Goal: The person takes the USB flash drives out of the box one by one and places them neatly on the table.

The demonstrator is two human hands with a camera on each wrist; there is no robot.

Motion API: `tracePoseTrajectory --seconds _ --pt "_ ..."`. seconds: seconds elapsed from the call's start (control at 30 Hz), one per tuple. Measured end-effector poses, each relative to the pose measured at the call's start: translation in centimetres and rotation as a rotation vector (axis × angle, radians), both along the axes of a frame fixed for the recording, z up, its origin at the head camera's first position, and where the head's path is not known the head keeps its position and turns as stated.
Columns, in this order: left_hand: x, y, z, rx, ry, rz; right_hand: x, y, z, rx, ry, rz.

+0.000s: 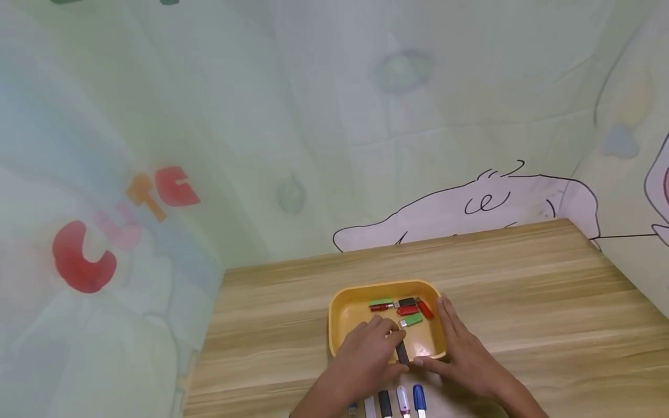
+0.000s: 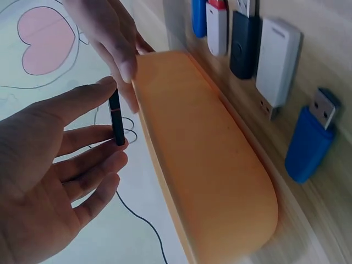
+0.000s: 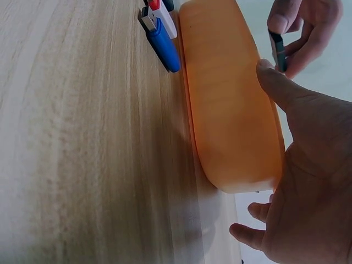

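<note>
A yellow-orange plastic tray (image 1: 338, 302) sits on the table with several USB sticks in its far right part, among them a green USB stick (image 1: 412, 320) and a red USB stick (image 1: 425, 309). Over its near side, my left hand (image 1: 364, 355) pinches a black USB stick (image 2: 116, 118) between thumb and fingertips, above the rim. My right hand (image 1: 470, 357) rests along the tray's right end, fingers extended against the outer wall and thumb at the near rim.
Between the tray and me, a row of USB sticks lies on the wooden table (image 1: 272, 325): a blue USB stick (image 2: 311, 143), a white USB stick (image 2: 278, 60), a black USB stick (image 2: 245, 47) and others. A printed cloth (image 1: 313, 116) hangs behind the table.
</note>
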State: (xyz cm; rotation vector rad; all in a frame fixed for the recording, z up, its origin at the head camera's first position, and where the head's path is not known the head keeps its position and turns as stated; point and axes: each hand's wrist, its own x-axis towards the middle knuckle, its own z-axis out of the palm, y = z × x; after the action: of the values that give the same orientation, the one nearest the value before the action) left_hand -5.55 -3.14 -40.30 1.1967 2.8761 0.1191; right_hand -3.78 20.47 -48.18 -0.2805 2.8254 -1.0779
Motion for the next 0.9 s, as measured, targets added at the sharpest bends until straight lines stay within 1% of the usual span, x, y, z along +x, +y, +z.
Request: tracePoseTrajectory --seconds 0.13,0.23,0.27,0.43,0.53,0.63,0.7,0.8,0.9 --pt "0.6 0.2 0.4 0.010 -0.054 -0.020 -0.1 0.0 -0.1 0.004 -0.020 0.001" --pt "0.8 0.4 0.6 0.005 -0.107 -0.016 -0.2 0.0 -0.2 0.010 -0.026 0.003" --pt "0.9 0.5 0.6 0.002 -0.110 -0.022 -0.3 0.1 -0.3 0.009 -0.028 0.004" --pt "1.3 0.6 0.0 0.018 -0.117 -0.070 -0.3 0.1 -0.3 0.016 -0.029 0.010" --pt "1.5 0.5 -0.3 0.047 -0.144 -0.099 -0.3 0.2 -0.3 0.018 -0.015 0.016" --pt "1.8 0.6 -0.8 0.071 -0.135 -0.138 -0.3 0.3 -0.3 0.017 0.000 0.022" --pt "2.0 0.6 -1.0 0.085 -0.110 -0.167 -0.2 0.3 -0.2 0.014 0.001 0.028" --pt "2.3 0.7 -1.4 0.100 -0.052 -0.201 -0.1 0.4 -0.1 0.008 0.001 0.033" --pt "2.4 0.7 -1.6 0.097 -0.050 -0.216 0.0 0.4 -0.1 0.006 -0.004 0.037"
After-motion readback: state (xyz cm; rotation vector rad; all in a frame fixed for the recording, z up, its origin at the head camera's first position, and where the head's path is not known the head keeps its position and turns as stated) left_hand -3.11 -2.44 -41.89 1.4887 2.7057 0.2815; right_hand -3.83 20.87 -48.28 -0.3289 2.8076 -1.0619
